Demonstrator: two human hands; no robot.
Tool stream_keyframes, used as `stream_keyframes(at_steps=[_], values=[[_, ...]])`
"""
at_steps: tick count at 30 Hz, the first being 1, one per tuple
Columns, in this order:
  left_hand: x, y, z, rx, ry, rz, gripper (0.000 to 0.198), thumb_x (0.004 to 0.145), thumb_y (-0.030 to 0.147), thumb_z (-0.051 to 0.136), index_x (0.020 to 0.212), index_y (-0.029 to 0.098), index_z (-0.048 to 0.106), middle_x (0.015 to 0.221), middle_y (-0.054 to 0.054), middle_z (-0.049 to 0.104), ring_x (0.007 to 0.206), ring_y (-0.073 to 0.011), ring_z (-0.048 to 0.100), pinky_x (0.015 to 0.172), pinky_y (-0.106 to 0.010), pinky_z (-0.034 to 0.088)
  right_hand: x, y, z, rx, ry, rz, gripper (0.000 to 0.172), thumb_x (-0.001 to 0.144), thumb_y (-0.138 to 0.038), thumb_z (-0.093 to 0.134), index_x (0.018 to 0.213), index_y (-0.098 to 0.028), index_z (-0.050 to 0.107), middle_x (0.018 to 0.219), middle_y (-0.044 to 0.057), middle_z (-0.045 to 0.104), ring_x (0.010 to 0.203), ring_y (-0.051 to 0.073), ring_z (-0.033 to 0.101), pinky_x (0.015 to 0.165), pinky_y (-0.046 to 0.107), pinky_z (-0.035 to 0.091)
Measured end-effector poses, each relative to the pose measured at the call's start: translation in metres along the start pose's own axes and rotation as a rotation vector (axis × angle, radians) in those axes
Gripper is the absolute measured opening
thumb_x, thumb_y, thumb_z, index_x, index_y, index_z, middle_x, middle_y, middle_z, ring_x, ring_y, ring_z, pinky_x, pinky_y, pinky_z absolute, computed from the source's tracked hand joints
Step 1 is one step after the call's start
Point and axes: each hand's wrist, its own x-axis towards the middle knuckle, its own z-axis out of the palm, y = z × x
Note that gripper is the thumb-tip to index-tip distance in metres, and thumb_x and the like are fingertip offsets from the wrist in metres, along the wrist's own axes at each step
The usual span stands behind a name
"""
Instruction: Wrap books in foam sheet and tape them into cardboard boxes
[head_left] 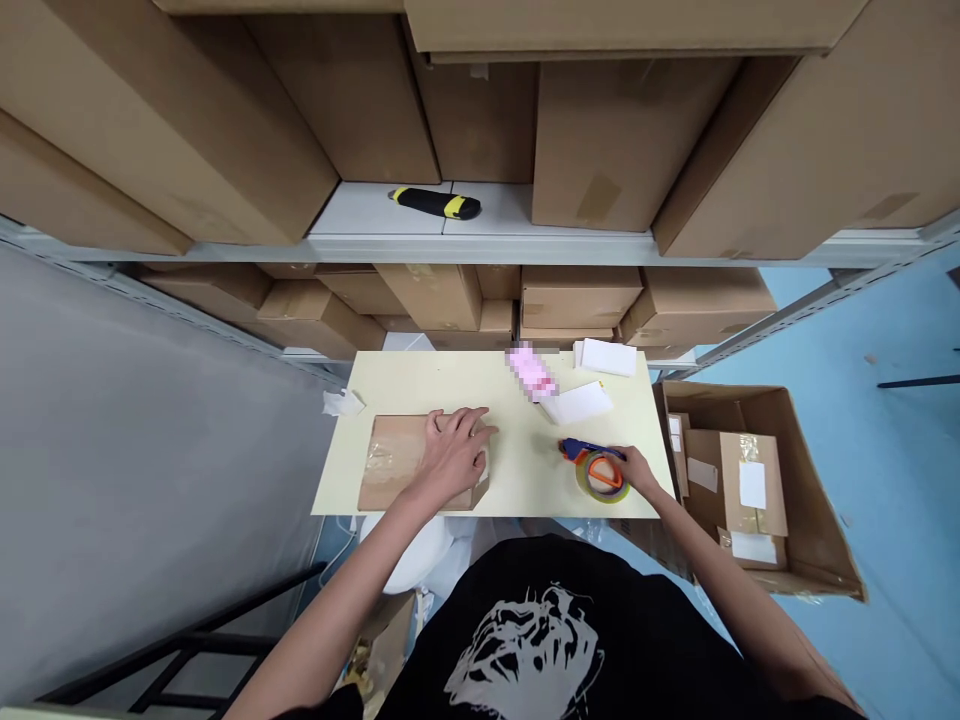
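A brown cardboard box (pixel 394 462) lies on the left part of the cream table (pixel 525 490), with clear tape on its top. My left hand (pixel 456 450) rests on the box's right end, fingers spread and pointing right. At the table's right side my right hand (pixel 636 470) is closed around the handle of a blue and orange tape dispenser (pixel 589 449). A roll of tape (pixel 602 477) sits on the dispenser, close to the tabletop. Whether the dispenser touches the table I cannot tell.
White label stacks (pixel 609 357) and white papers (pixel 581 402) lie at the table's back right, beside a blurred pink item (pixel 532 370). A crumpled white scrap (pixel 343 402) is at the left edge. A black-yellow utility knife (pixel 435 203) lies on the shelf. A large carton (pixel 814 500) holds boxes.
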Motion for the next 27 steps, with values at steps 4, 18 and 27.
stream_keyframes(at_steps=[4,18,27], values=[[0.007,0.004,0.002,0.018,-0.047,-0.049,0.062,0.065,0.008,0.047,0.125,0.024,0.051,0.134,-0.013,0.050,0.116,-0.0310,0.046,0.095,-0.058,0.024,0.002,0.013,0.010,-0.024,0.049,0.089,0.025,0.078,-0.030,0.055,0.091,-0.014,0.069,0.094,0.010,0.070,0.092,0.025,0.065,0.086,0.038,0.049],[0.011,0.004,0.010,0.019,0.077,-0.137,0.051,0.067,0.005,0.043,0.112,0.023,0.057,0.115,-0.009,0.062,0.106,-0.0268,0.053,0.094,-0.051,0.025,-0.026,-0.007,0.021,0.127,0.314,0.033,0.033,0.079,-0.024,0.050,0.108,-0.013,0.062,0.108,0.015,0.058,0.108,0.028,0.053,0.099,0.050,0.038],[0.015,0.009,0.010,0.030,0.075,-0.183,0.048,0.073,0.004,0.038,0.115,0.016,0.058,0.120,-0.012,0.060,0.110,-0.0271,0.053,0.095,-0.051,0.024,-0.059,-0.109,0.069,0.458,0.076,-0.226,0.035,0.087,-0.038,0.050,0.117,-0.025,0.062,0.112,0.009,0.063,0.102,0.022,0.061,0.089,0.038,0.050]])
